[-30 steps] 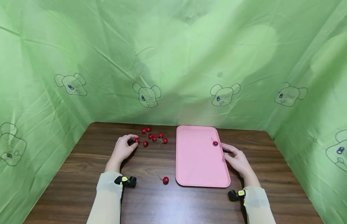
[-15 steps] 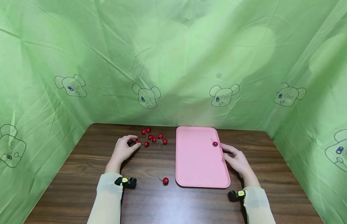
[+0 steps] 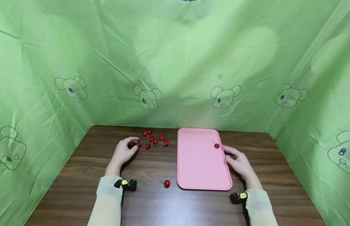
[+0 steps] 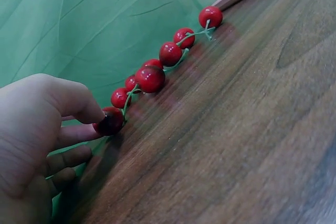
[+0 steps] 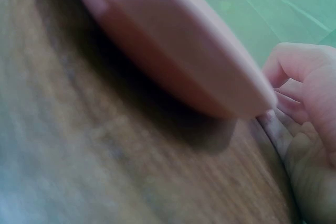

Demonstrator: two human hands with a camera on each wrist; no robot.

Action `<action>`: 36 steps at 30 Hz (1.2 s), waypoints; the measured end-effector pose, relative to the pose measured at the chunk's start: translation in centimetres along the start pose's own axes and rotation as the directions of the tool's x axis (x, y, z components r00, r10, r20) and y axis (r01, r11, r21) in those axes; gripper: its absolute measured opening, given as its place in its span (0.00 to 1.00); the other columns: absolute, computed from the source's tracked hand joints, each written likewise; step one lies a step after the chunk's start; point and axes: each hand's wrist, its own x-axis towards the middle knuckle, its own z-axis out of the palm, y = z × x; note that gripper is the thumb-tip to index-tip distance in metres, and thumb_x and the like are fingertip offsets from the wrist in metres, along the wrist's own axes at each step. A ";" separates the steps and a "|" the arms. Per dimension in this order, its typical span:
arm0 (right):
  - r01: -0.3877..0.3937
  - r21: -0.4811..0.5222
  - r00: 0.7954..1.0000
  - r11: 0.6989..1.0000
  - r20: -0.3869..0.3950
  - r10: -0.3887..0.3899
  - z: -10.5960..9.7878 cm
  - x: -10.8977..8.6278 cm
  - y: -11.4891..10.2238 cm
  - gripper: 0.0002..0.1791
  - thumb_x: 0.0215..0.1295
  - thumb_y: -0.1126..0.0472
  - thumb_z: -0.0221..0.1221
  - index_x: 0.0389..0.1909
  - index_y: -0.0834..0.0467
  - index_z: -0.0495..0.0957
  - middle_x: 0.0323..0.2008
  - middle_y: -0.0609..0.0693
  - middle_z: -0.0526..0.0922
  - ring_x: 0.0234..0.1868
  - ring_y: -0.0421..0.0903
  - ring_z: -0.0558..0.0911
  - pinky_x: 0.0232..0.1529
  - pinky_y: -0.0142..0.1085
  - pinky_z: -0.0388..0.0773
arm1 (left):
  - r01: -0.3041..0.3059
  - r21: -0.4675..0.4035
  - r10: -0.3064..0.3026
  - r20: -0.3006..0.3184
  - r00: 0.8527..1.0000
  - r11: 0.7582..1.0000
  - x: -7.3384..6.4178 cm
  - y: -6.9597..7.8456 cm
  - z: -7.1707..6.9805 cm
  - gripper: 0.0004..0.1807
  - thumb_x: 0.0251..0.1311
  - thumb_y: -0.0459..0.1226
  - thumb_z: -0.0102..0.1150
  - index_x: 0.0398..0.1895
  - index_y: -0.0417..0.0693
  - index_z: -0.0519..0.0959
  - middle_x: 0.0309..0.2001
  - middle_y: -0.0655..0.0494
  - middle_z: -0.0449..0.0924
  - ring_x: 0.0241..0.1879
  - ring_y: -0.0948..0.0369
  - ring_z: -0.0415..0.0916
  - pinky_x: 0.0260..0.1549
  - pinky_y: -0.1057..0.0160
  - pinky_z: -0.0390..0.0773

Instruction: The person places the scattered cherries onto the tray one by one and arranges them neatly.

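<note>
At the left of the table my left hand point(image 3: 124, 151) pinches a red cherry point(image 4: 109, 121) between thumb and finger. A green stem runs from that cherry towards a neighbouring cherry point(image 3: 147, 146). More cherries point(image 3: 155, 141) with stems lie in a loose cluster just to the right. My right hand point(image 3: 240, 162) touches the right edge of a pink tray point(image 3: 201, 169), thumb and fingertips against the rim, fingers loosely bent. A dark red cherry point(image 3: 216, 145) lies on the tray near that edge. Another single cherry point(image 3: 167, 183) rests on the table left of the tray's near corner.
The brown wooden table point(image 3: 152, 207) ends at the back against a green cloth backdrop point(image 3: 186, 72) printed with bear faces. Green cloth also hangs along both sides. Each sleeve carries a small black wrist camera point(image 3: 131, 185).
My left thumb has shifted right over the pinched cherry, then back left, showing more of it now. The right hand and the tray stay in place.
</note>
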 end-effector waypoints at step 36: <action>-0.019 -0.024 1.000 1.000 0.001 0.019 -0.1 -0.1 -0.2 0.27 0.69 0.62 0.63 0.68 0.53 0.75 0.66 0.54 0.78 0.62 0.50 0.80 0.51 0.21 0.74 | 0.009 0.010 -0.010 0.031 0.999 1.000 -0.1 -0.4 0.2 0.17 0.61 0.37 0.68 0.54 0.54 0.84 0.50 0.52 0.85 0.53 0.48 0.72 0.54 0.46 0.69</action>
